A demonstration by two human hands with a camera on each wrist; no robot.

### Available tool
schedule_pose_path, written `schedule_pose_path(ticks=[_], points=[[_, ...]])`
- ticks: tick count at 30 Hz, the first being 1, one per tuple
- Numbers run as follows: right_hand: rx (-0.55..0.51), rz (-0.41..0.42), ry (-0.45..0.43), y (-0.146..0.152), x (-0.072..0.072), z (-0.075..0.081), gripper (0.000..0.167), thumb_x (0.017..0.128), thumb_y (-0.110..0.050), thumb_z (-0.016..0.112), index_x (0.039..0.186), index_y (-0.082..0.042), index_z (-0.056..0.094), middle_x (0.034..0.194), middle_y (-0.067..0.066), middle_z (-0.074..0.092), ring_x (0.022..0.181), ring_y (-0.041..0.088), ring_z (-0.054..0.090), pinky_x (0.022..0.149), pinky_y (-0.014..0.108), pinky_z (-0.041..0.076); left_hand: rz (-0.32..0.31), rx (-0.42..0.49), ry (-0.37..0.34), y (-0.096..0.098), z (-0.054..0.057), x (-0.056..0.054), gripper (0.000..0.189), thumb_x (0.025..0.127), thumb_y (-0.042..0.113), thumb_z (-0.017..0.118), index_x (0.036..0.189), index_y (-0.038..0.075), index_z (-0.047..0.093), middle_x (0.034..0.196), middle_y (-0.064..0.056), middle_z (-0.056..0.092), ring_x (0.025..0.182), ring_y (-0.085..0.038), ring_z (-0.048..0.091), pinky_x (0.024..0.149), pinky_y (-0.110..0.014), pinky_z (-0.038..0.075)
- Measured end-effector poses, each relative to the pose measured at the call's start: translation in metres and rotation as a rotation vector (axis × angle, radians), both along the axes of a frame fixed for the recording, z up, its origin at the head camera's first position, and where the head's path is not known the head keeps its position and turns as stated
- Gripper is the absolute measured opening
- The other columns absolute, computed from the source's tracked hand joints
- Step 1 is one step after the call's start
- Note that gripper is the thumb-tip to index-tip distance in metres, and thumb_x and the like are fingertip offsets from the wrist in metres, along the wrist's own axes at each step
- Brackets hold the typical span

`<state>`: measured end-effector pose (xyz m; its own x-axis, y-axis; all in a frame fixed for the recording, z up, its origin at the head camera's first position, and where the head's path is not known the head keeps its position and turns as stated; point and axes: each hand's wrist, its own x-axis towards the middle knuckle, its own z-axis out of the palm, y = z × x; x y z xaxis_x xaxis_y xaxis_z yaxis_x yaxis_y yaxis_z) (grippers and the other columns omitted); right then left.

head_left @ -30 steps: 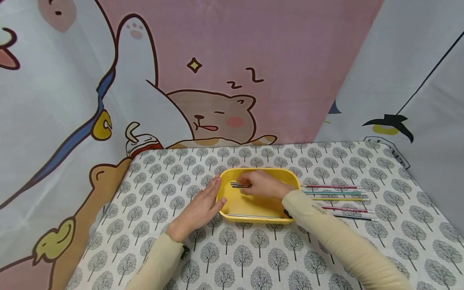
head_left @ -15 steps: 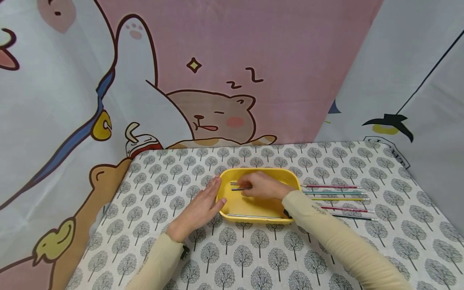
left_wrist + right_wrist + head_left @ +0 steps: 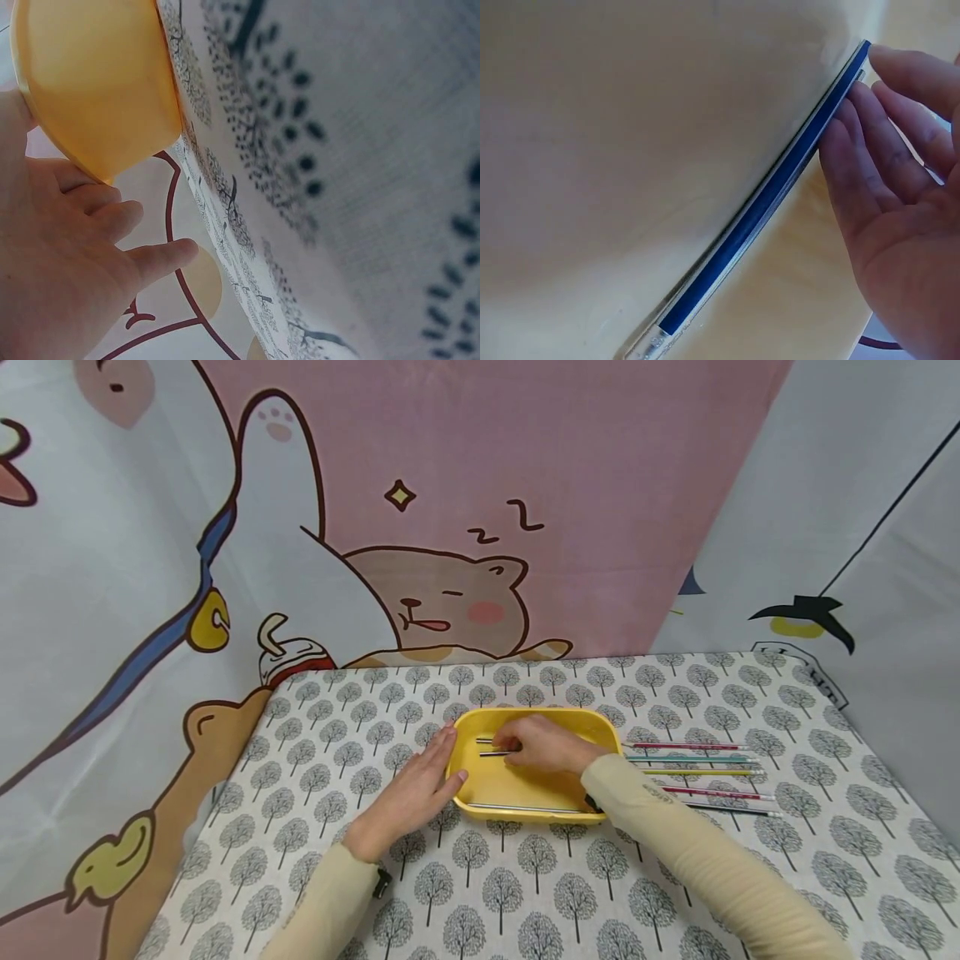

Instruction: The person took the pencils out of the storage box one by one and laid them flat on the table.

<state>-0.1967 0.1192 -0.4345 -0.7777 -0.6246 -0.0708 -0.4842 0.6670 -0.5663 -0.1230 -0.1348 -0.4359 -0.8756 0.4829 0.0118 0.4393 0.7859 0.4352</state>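
A yellow plastic tray stands mid-table. My left hand rests against its left end, fingertips at the rim and thumb near the front left corner; in the left wrist view this hand has its fingers fairly straight beside the tray wall. Inside the tray, my right hand pinches a blue-and-silver striped pencil between thumb and fingers. Other slim pencils lie close along it, partly hidden by the hand. Two pencil ends stick out left of the fingers. One silvery pencil lies along the tray's front wall.
Right of the tray, several pencils lie roughly parallel on the tree-print cloth: red, teal, yellow, another red and a dark one. The right sleeve crosses near them. A cartoon curtain hangs behind.
The pencil ends beside my right fingers, bunched together a second ago, have spread apart, with the nearer one shifting toward the front. My left hand and the tray have stayed put.
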Motion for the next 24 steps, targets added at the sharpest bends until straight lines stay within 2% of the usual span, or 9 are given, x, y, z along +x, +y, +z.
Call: schedule_pose_path(ticks=[7, 16, 24], points=[[0.027, 0.039, 0.041, -0.0019, -0.0008, -0.002, 0.021, 0.088, 0.0, 0.077, 0.103, -0.014, 0.079, 0.092, -0.009, 0.071, 0.083, 0.006, 0.062, 0.081, 0.024, 0.057, 0.007, 0.012, -0.003, 0.0, -0.0007, 0.0003, 0.071, 0.111, 0.044, 0.041, 0.163, 0.005, 0.013, 0.17, -0.003, 0.004, 0.158, -0.03, 0.017, 0.123, -0.059, 0.024], [0.037, 0.075, 0.058, -0.0013, -0.0013, -0.0034, 0.024, 0.087, 0.005, 0.075, 0.099, -0.014, 0.08, 0.09, -0.007, 0.072, 0.081, 0.007, 0.061, 0.08, 0.024, 0.056, 0.01, 0.011, -0.009, 0.0005, -0.0002, 0.0008, 0.071, 0.111, 0.044, 0.041, 0.163, 0.005, 0.012, 0.17, -0.003, 0.004, 0.158, -0.03, 0.016, 0.124, -0.059, 0.022], [0.042, 0.085, 0.057, -0.0013, -0.0015, -0.0031, 0.023, 0.088, 0.005, 0.073, 0.099, -0.014, 0.081, 0.094, -0.006, 0.074, 0.085, 0.008, 0.064, 0.082, 0.024, 0.057, 0.004, -0.001, -0.004, -0.0004, -0.0001, 0.0006, 0.074, 0.111, 0.05, 0.036, 0.163, 0.005, 0.011, 0.17, -0.004, 0.004, 0.158, -0.03, 0.016, 0.124, -0.059, 0.023]])
